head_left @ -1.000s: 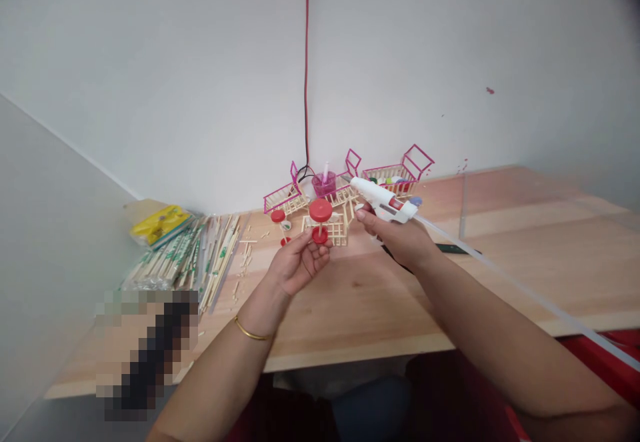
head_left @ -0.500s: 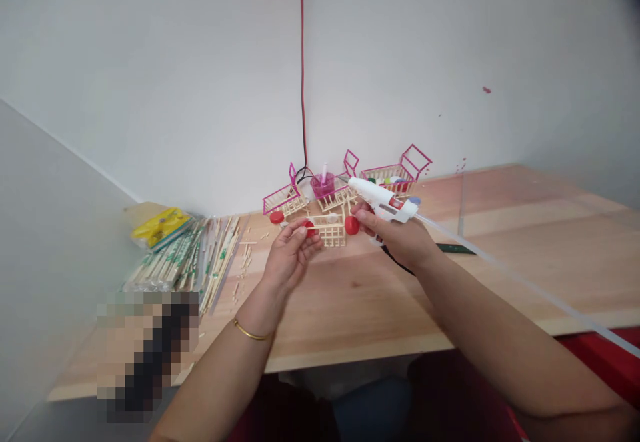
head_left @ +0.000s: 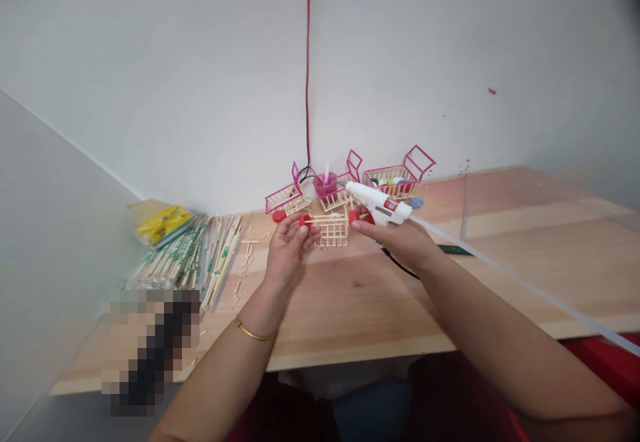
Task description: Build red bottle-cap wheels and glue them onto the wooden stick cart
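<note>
My left hand (head_left: 287,249) pinches the left red cap (head_left: 305,221) of a stick axle with a red bottle cap at each end. The axle lies level across the top of a small cart of pale wooden sticks (head_left: 333,230) on the table. My right hand (head_left: 400,239) grips a white hot glue gun (head_left: 379,203), its nozzle pointing left over the cart. The fingertips of that hand touch the right red cap (head_left: 354,216). A long clear glue stick (head_left: 525,285) trails from the back of the gun to the right.
Pink-framed stick carts (head_left: 400,175) and a pink cup (head_left: 325,185) stand by the wall, below a red and black cable (head_left: 307,69). Bundles of wrapped chopsticks (head_left: 185,255) and a yellow packet (head_left: 163,223) lie at the left. A clear panel (head_left: 500,195) stands at right.
The capped axle was upright in my left hand; it has been turned level and brought onto the stick cart. My right hand with the glue gun moved in to touch the right cap.
</note>
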The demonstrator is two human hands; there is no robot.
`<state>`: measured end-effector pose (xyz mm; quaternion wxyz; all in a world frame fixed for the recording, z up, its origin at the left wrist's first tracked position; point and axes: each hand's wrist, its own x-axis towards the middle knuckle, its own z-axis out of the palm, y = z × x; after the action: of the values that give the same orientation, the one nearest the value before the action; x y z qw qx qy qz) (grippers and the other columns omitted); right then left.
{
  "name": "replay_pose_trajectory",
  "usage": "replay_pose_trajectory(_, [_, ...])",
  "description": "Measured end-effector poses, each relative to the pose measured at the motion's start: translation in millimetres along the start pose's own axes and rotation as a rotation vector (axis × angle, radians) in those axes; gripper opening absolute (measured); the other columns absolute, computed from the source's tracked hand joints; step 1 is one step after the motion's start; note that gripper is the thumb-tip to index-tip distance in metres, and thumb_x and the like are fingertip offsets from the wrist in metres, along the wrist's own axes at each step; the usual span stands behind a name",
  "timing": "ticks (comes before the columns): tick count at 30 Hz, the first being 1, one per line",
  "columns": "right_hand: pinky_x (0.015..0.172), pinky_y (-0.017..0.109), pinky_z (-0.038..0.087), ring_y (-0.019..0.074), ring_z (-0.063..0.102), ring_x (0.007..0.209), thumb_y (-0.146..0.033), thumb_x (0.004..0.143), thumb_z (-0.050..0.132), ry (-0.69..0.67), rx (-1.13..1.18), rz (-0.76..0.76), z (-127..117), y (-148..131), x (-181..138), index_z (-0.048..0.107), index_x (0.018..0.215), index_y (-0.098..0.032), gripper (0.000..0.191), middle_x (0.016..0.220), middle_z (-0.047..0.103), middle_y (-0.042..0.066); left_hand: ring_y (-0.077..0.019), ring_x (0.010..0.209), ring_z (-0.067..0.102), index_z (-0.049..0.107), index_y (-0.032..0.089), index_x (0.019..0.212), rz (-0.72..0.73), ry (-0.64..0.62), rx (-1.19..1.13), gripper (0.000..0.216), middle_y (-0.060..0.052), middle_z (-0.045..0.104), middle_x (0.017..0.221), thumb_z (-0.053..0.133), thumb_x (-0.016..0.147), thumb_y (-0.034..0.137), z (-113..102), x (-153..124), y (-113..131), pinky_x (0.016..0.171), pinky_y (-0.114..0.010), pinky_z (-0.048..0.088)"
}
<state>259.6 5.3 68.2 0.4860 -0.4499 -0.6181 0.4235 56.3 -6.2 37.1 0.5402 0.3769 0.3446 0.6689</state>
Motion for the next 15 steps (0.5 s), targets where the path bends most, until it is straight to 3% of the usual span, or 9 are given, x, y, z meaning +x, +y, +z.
replay_pose_trajectory(15, [0.070, 0.038, 0.051, 0.0223, 0.063, 0.078, -0.044, 0.064, 0.077, 0.045, -0.056, -0.084, 3.4, 8.7, 0.2, 0.067, 0.091, -0.022, 0.036, 0.087, 0.069, 0.005, -0.0146, 0.080, 0.069, 0.065, 0.016, 0.100, 0.046, 0.068, 0.033, 0.034, -0.005, 0.070, 0.093, 0.077, 0.069, 0.024, -2.8, 3.3, -1.6, 0.082, -0.031, 0.055])
